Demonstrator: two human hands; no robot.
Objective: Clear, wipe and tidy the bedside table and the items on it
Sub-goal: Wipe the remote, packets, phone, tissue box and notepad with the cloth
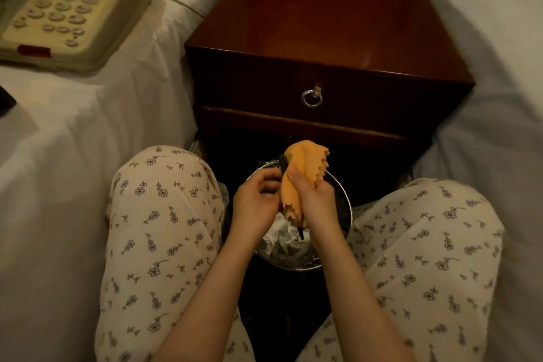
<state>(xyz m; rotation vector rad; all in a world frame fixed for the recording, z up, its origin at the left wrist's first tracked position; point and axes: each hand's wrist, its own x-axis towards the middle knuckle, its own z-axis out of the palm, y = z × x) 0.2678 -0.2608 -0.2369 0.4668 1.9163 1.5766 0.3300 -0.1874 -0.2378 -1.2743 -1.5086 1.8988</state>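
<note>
Over the bin (pixel 347 209) on the floor, we hold both hands close together. Our right hand (pixel 316 200) grips an orange cloth (pixel 305 167), with the thumb pressed on it. The cloth is wrapped round a thin dark stick (pixel 283 163), which pokes out at the top and again at the bottom. Our left hand (pixel 255 200) sits right beside it with curled fingers, but we cannot tell if it holds the stick. White crumpled paper (pixel 280 238) lies in the bin. Just behind the bin stands the brown table (pixel 323 23), with a ring (pixel 311 98) on its shut drawer. A phone (pixel 73 6) rests on the bed (pixel 73 126) to our left.
</note>
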